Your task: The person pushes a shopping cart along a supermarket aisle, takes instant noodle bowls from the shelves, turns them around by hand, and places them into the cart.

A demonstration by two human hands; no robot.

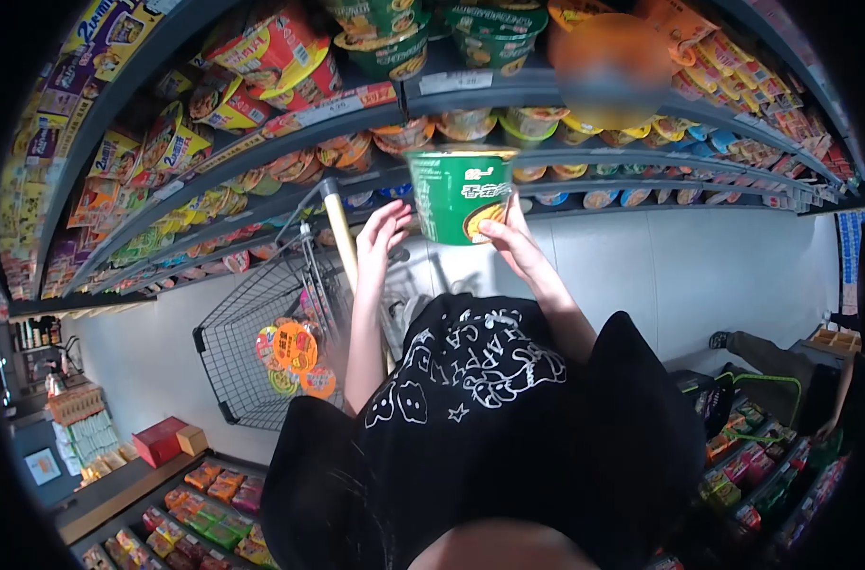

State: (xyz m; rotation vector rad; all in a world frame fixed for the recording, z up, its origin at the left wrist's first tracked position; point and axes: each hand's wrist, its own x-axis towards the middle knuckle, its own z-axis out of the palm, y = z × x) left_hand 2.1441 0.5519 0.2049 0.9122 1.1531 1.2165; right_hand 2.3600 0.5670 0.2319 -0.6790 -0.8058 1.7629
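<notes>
A green instant noodle cup (442,195) with white lettering and a noodle picture is held up in front of my chest. My right hand (510,237) grips it at its lower right side, thumb across the front. To the left of the cup, my left hand (387,228) is raised with its fingers apart, close to the cup but holding nothing. Below that hand runs the pale handle (339,228) of a wire shopping cart (252,332). Several round-lidded noodle cups (295,347) lie inside the cart.
Curved shelves (356,109) of noodle cups and packets span the area ahead. More packaged goods fill a low display (204,518) behind on the left. Another person's leg (765,356) and a green-handled basket (770,380) are at right.
</notes>
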